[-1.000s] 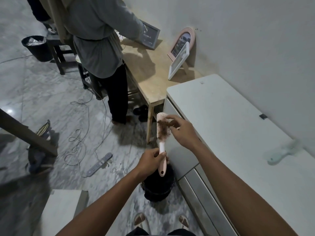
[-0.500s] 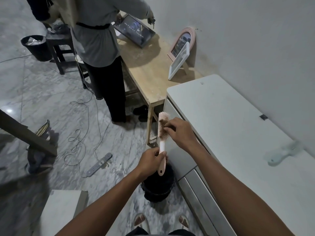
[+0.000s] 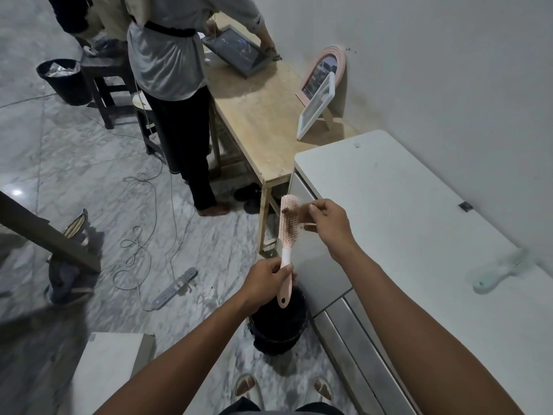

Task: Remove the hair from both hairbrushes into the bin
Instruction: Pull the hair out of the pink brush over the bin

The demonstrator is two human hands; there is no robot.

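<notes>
My left hand (image 3: 266,283) grips the handle of a pink hairbrush (image 3: 286,232), held upright with its bristles facing right. Brown hair (image 3: 294,215) clings to the bristles and stretches toward my right hand (image 3: 327,221), whose fingertips pinch a tuft of it just right of the brush head. Directly below the brush, a black bin (image 3: 278,324) stands on the floor against the white cabinet. A second hairbrush (image 3: 499,275), pale mint, lies on the cabinet top at the far right, blurred.
The white cabinet (image 3: 389,211) with drawers fills the right side. A wooden table (image 3: 263,124) with picture frames stands beyond it, a person working at it. Cables and a power strip (image 3: 175,287) lie on the marble floor. Another bin (image 3: 64,80) sits far left.
My right hand has pulled away to the right of the brush head, drawing a tuft of hair off the bristles. The person at the table has shifted.
</notes>
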